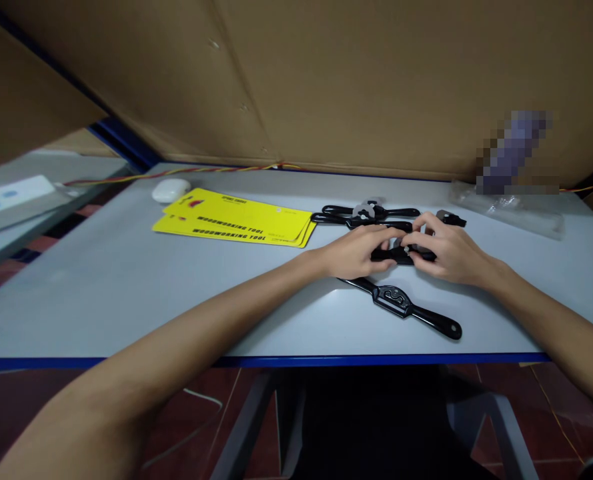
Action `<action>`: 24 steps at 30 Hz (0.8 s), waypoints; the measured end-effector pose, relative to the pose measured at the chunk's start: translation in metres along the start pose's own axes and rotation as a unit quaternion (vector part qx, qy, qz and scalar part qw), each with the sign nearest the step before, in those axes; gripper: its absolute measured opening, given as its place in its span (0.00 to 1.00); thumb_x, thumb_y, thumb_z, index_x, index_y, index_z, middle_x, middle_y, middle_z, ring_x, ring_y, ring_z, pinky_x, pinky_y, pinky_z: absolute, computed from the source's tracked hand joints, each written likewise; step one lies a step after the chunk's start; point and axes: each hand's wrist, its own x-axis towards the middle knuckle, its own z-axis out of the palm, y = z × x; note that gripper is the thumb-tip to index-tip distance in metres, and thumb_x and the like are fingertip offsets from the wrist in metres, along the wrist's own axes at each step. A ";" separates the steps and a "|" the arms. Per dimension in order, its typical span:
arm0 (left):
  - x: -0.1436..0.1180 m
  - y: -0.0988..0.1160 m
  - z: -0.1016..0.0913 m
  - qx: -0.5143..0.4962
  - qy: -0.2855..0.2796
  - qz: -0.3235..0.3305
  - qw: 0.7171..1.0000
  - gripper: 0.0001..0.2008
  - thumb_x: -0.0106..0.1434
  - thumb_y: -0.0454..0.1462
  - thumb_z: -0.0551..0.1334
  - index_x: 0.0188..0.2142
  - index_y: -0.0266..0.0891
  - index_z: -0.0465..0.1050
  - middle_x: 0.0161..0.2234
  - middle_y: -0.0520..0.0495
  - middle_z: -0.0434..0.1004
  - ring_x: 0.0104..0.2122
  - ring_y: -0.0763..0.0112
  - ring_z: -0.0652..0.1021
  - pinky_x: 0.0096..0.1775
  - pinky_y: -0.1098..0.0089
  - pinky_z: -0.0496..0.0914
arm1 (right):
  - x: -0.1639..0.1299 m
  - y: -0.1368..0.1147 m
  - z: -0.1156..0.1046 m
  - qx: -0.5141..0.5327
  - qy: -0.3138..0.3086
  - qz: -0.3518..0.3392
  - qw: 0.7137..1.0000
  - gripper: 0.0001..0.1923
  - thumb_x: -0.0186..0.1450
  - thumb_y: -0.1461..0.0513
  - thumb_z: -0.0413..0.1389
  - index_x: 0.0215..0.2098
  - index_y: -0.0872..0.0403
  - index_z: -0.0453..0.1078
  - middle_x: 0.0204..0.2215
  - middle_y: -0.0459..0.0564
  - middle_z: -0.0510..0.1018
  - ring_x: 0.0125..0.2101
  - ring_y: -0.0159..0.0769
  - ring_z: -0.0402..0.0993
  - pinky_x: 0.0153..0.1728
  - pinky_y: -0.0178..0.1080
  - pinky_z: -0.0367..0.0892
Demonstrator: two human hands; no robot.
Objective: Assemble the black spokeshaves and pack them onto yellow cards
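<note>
My left hand [357, 252] and my right hand [449, 252] meet over a black spokeshave [400, 254] lying on the grey table [126, 280]. Both hands grip its body, fingertips close together around a small metal part at its middle. A second black spokeshave body [402, 303] lies just in front of my hands, angled toward the front edge. Two more black spokeshaves [371, 214] lie side by side just behind my hands.
Yellow "woodworking tool" cards [236, 219] are stacked left of the tools, with a white rounded object [171, 189] behind them. A clear plastic bag [511, 208] lies at the back right. Brown cardboard [326, 80] walls the back. The table's blue front edge [326, 361] is near.
</note>
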 end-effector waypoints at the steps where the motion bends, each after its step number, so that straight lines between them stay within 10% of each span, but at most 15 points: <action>1: 0.000 0.000 0.000 0.000 -0.001 -0.001 1.000 0.24 0.69 0.44 0.59 0.60 0.33 0.72 0.39 0.43 0.76 0.40 0.61 0.76 0.46 0.62 0.71 | 0.000 0.000 0.001 -0.001 0.004 0.003 1.000 0.11 0.71 0.62 0.54 0.45 0.54 0.78 0.45 0.55 0.75 0.25 0.30 0.62 0.29 0.38 0.62; 24: 0.001 0.001 -0.002 -0.006 -0.002 -0.003 1.000 0.25 0.69 0.44 0.59 0.62 0.35 0.71 0.40 0.42 0.76 0.41 0.61 0.76 0.48 0.60 0.72 | 0.000 -0.003 0.012 -0.020 -0.001 0.061 0.998 0.13 0.76 0.54 0.58 0.37 0.53 0.74 0.34 0.51 0.82 0.29 0.37 0.74 0.31 0.40 0.61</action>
